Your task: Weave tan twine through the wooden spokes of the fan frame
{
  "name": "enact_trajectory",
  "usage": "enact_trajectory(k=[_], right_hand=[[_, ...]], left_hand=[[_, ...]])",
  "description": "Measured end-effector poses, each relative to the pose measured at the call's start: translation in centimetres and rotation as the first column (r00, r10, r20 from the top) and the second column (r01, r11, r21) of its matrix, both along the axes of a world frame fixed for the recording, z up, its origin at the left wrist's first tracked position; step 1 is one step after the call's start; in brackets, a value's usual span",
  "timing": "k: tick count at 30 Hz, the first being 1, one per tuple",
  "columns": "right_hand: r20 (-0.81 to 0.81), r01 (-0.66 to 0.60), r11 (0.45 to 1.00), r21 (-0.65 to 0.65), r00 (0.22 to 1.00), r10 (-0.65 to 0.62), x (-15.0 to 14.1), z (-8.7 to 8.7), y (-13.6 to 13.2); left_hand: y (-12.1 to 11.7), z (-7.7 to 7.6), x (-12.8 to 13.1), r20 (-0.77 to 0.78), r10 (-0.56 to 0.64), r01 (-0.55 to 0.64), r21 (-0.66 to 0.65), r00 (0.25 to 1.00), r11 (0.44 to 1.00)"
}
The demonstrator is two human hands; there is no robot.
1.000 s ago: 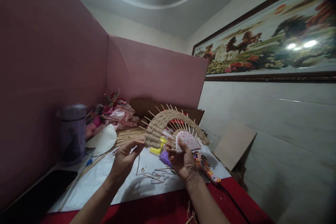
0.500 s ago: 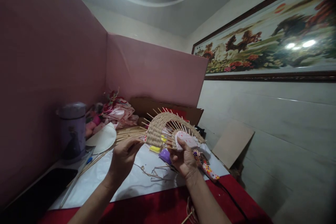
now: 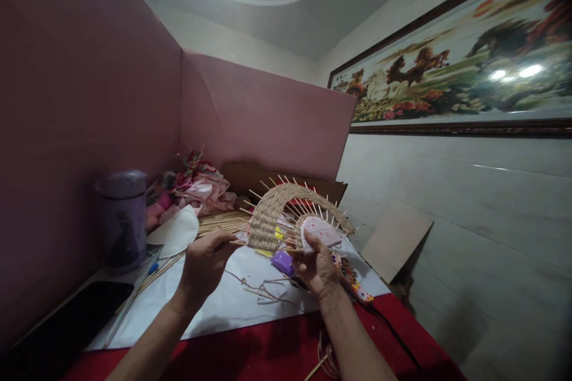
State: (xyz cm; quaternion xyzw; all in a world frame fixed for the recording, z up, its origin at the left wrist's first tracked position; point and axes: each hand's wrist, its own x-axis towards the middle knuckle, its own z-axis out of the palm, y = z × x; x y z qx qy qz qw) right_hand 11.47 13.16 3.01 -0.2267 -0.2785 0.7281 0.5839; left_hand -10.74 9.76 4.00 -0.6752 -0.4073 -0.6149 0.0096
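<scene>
The tan, arched woven-cord fan [image 3: 264,223] stretches rightward from the left hand [image 3: 208,259], which pinches a thin pale wooden stick [image 3: 242,243]; the right hand [image 3: 319,268] pinches the half-round white cloth centre [image 3: 322,231].

Two hands [image 3: 318,271] hold a woven fan [image 3: 267,220] above a white sheet [image 3: 214,312], the right gripping its spotted centre [image 3: 323,233].

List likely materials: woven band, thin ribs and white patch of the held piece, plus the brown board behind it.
Woven band: matte cord, perhaps plant fiber or paper; the tan rows look ridged.
Ribs: likely bamboo or wood; pale, thin, straight, without obvious gloss.
White patch: probably fabric, matte, with red marks; any backing can't be told.
Brown board: probably cardboard; flat, dull.
</scene>
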Motion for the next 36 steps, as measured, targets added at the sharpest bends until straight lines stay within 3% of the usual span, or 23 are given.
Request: enact_trajectory(k=[3,7,14,22,26,30,33,36], right_hand=[[0.002,-0.011,1.0,0.012,1.0,0.011,0.0,0.0,0.0],[0.03,-0.007,0.999,0.032,1.0,0.006,0.0,0.0,0.3],[0.071,-0.002,1.0,0.007,0.997,0.001,0.3,-0.1,0.7],[0.076,0.02,0.999,0.036,0.997,-0.023,0.4,0.0,0.6],[0.071,0.035,0.995,0.093,0.997,-0.041,0.3,0.1,0.4],[-0.005,0.043,0.993,0.106,0.999,-0.043,0.5,0.2,0.2],[-0.038,0.054,0.994,0.099,0.998,-0.051,0.5,0.4,0.0],[-0.065,0.104,0.989,0.108,0.993,-0.097,0.3,0.5,-0.1]], left_hand=[[0.1,0.0,-0.2,-0.024,0.007,-0.007,0.013,1.0,1.0],[0.0,0.2,-0.8,-0.152,0.107,-0.102,0.035,0.983,0.994],[-0.3,1.1,-2.0,-0.445,0.213,-0.17,0.134,0.87,0.976],[-0.6,1.9,-2.0,-0.536,0.232,-0.178,0.151,0.812,0.972],[-0.7,1.6,-1.9,-0.396,0.148,-0.134,0.064,0.906,0.989],[-0.6,0.8,-1.5,0.002,-0.064,0.063,-0.163,0.998,0.985],[-0.7,0.4,-1.0,0.282,-0.152,0.24,-0.31,0.947,0.92],[-1.2,0.3,-0.5,0.443,-0.242,0.44,-0.426,0.863,0.79]])
